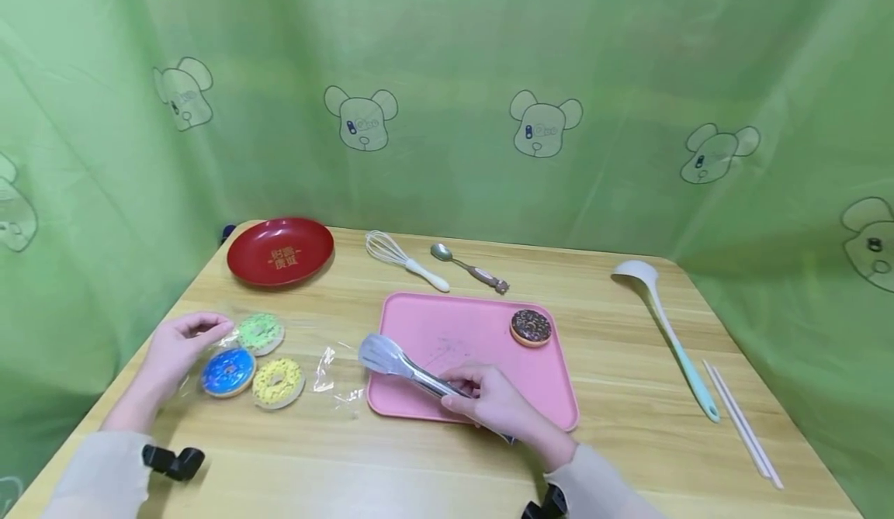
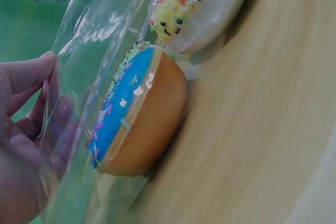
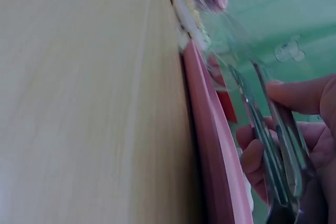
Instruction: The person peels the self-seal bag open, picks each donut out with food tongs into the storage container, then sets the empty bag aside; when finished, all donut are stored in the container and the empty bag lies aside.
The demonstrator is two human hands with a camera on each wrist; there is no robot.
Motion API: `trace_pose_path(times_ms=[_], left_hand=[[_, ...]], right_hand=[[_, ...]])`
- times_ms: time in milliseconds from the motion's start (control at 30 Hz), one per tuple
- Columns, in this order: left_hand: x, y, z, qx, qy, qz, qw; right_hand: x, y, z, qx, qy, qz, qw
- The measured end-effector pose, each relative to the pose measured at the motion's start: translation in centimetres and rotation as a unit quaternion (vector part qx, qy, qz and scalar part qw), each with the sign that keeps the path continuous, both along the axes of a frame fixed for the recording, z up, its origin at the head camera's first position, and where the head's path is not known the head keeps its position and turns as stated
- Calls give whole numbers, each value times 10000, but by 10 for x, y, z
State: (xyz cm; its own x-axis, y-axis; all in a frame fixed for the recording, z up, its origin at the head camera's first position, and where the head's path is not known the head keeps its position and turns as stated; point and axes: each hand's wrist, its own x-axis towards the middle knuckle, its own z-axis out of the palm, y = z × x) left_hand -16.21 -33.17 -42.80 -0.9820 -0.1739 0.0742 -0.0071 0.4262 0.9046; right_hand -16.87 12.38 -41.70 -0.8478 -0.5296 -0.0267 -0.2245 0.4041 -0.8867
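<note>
My left hand point(image 1: 183, 342) pinches the edge of a clear plastic bag point(image 2: 73, 77) at the table's left side. Beside it are a blue doughnut point(image 1: 229, 371), a green doughnut point(image 1: 261, 333) and a yellow doughnut point(image 1: 278, 383), all with sprinkles. Whether they lie in or on the bag, I cannot tell. My right hand point(image 1: 483, 396) grips metal tongs point(image 1: 427, 380) over the near left part of a pink tray point(image 1: 447, 317). Nothing shows between the tongs' tips. A chocolate doughnut point(image 1: 531, 327) sits at the tray's far right corner.
A red plate point(image 1: 244, 251) stands at the back left. Along the back lie a whisk point(image 1: 405, 259) and a spoon point(image 1: 469, 268). On the right are a ladle point(image 1: 673, 340) and chopsticks point(image 1: 742, 424). Green curtain point(image 1: 447, 185) surrounds the table point(image 1: 307, 465).
</note>
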Motion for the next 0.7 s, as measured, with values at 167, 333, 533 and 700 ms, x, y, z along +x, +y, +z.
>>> trace_pose_path(times_ms=[167,333,533,700], left_hand=[[0,0,1,-82,-50,27,10000],[0,0,3,-147,-63,64,9999],[0,0,2,-209,-4,76,9998],[0,1,3,-168,6,35,9999]], right_hand=[[-5,-18,-5,483,269,5,9985],[-10,-36,-6,686,338,67,9970],[-14,-55,-7,657,-9,318,9973],[-20,-67,-5,443,-653,542,9954]])
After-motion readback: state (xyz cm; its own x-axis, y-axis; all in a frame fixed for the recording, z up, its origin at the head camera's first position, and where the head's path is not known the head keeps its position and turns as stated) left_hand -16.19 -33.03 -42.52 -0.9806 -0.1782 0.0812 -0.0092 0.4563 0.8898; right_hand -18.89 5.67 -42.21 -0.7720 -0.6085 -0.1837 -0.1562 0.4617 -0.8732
